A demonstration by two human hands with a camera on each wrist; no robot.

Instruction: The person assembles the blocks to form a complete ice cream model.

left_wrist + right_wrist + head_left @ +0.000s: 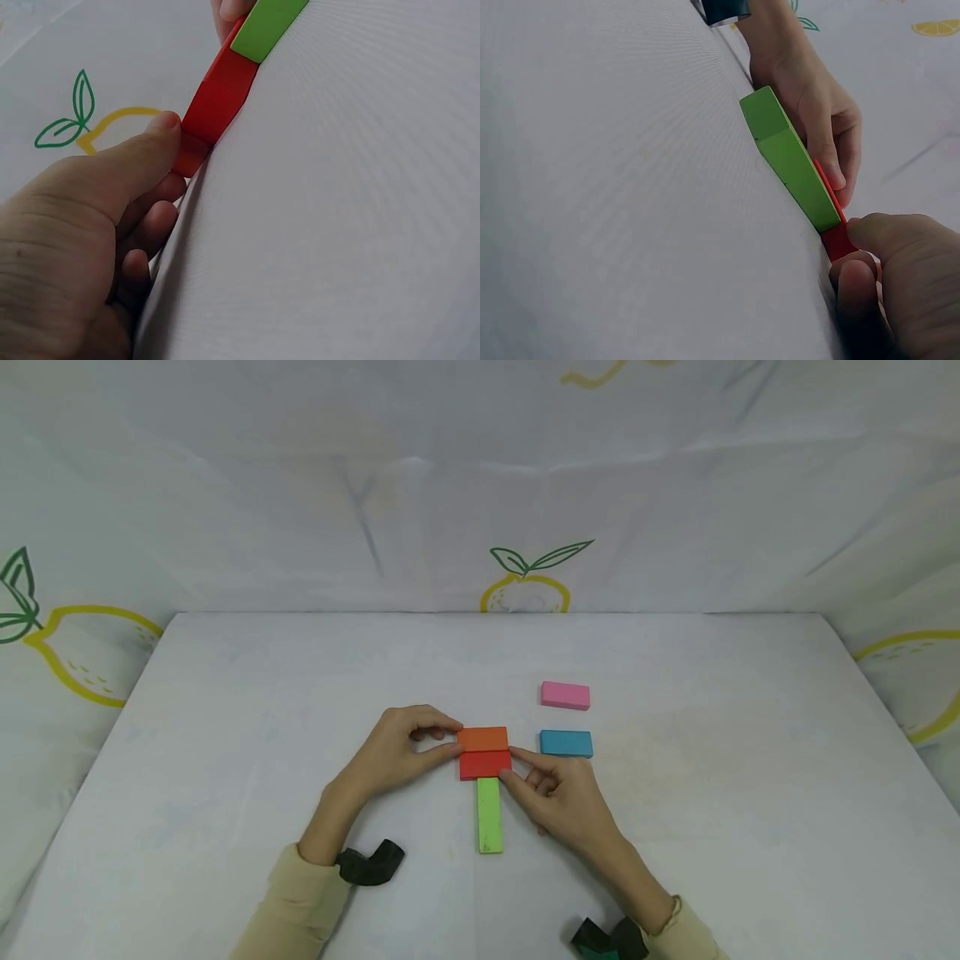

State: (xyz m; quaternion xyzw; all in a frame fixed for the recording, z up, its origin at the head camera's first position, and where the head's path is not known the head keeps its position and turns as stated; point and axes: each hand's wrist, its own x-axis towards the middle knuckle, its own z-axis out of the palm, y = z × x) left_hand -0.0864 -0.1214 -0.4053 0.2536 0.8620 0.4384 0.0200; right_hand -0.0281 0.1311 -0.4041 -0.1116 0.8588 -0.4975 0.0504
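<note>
An orange block (483,739) lies flat against the far long side of a red block (480,765). Below them, a green block (490,815) points toward the person, its far end meeting the red one's near side. My left hand (400,746) pinches the orange block's left end between thumb and index finger. At the right end, my right hand (561,793) holds the red block by thumb and index fingertips. The right wrist view shows the green block (791,161) beside the red block (839,241), with the right thumb touching the red one.
A blue block (566,743) lies just beyond the right hand, and a pink block (566,696) sits farther back. White cloth with lemon drawings (525,593) stands behind the white table (712,693). Dark wrist devices (371,863) sit by both sleeves.
</note>
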